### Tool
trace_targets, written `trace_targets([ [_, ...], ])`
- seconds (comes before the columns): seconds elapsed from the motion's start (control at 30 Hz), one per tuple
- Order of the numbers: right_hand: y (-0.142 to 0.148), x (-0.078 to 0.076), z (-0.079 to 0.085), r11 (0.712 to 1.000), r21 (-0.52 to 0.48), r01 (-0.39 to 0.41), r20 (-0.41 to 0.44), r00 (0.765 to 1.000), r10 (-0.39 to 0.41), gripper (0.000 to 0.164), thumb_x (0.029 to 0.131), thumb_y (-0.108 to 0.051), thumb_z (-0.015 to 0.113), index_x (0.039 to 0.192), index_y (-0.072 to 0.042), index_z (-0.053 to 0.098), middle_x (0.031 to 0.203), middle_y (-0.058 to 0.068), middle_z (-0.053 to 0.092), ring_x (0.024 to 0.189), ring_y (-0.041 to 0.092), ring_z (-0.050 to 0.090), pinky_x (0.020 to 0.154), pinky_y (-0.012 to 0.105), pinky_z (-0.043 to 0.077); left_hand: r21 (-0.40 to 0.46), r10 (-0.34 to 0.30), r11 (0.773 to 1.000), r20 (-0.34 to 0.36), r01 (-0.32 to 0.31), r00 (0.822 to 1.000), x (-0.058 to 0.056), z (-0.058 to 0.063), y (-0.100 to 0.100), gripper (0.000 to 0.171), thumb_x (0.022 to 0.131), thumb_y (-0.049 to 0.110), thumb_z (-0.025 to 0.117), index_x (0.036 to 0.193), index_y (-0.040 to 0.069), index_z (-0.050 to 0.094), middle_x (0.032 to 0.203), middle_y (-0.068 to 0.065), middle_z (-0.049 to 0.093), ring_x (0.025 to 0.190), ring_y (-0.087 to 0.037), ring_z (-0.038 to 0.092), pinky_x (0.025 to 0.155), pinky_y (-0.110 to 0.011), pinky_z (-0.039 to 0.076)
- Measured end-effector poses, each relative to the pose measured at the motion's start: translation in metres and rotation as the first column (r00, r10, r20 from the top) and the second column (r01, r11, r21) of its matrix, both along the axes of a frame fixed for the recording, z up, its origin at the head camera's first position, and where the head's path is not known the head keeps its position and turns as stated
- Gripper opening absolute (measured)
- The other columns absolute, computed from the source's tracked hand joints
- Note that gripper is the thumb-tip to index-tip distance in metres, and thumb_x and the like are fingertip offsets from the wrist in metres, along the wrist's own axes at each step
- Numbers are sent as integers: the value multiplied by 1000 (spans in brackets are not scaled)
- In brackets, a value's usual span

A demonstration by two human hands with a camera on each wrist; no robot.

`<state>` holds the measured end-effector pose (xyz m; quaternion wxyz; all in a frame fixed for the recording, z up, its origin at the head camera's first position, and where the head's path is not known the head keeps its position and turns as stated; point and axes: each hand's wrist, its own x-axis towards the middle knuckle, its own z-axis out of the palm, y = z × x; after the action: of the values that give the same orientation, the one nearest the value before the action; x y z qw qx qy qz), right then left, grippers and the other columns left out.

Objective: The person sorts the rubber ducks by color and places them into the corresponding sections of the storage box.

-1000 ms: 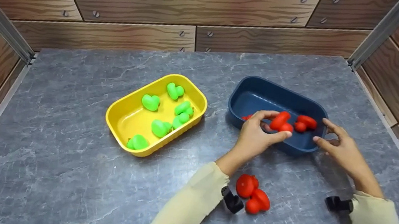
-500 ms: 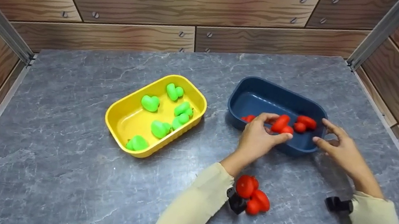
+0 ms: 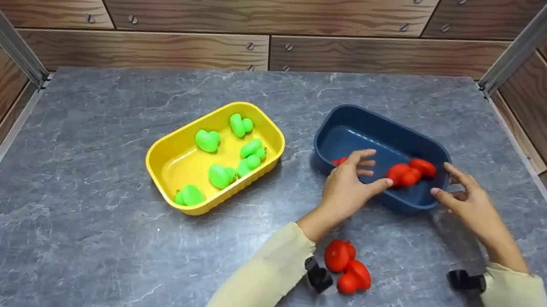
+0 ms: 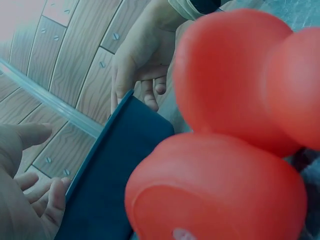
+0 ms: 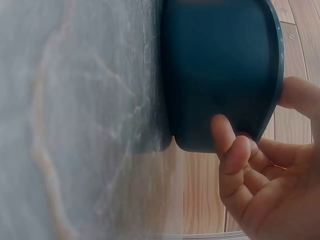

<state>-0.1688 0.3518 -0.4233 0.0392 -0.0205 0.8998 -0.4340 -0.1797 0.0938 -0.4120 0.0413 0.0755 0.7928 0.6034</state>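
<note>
My left hand [image 3: 347, 187] hovers over the near rim of the blue bin [image 3: 360, 113], fingers spread and holding nothing. Two red rubber ducks [image 3: 398, 175] lie together at the bin's right end, and a bit of red shows behind the left fingers. At that same right end my right hand [image 3: 469, 199] pinches the rim; in the right wrist view its fingers [image 5: 235, 155] curl against the outer wall. On the table beside my left wrist sit two more red ducks [image 3: 354, 277], which loom large in the left wrist view.
A yellow bin [image 3: 164, 161] with several green rubber ducks [image 3: 208, 141] stands left of the blue one. Wood-patterned walls [image 3: 260, 2] enclose the grey marbled tabletop [image 3: 89, 235] at the back and sides. Black wrist mounts [image 3: 317, 275] stick out from both sleeves.
My left hand has let go of a red duck, which now lies in the blue bin against another one. Its fingers have spread. The right hand stays on the rim.
</note>
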Motion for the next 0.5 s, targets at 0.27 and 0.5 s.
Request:
trace_targets([
  [0.27, 1, 3, 0, 1000, -4, 4, 4, 1000, -4, 70, 96, -23, 59, 151, 1, 21, 124, 17, 35, 77, -10, 55, 62, 19, 50, 134, -142, 980, -29, 145, 989, 11, 0, -22, 52, 79, 25, 80, 126, 18, 59, 116, 1, 65, 97, -14, 61, 81, -22, 51],
  [0.5, 0, 1, 1, 1000, -11, 3, 2, 1000, -3, 70, 96, -23, 59, 151, 0, 22, 123, 16, 36, 75, -7, 56, 61, 19, 50, 123, -301, 946, -3, 299, 954, 20, -7, -47, 55, 80, 22, 79, 129, 14, 57, 124, -9, 62, 104, -24, 59, 90, -35, 51],
])
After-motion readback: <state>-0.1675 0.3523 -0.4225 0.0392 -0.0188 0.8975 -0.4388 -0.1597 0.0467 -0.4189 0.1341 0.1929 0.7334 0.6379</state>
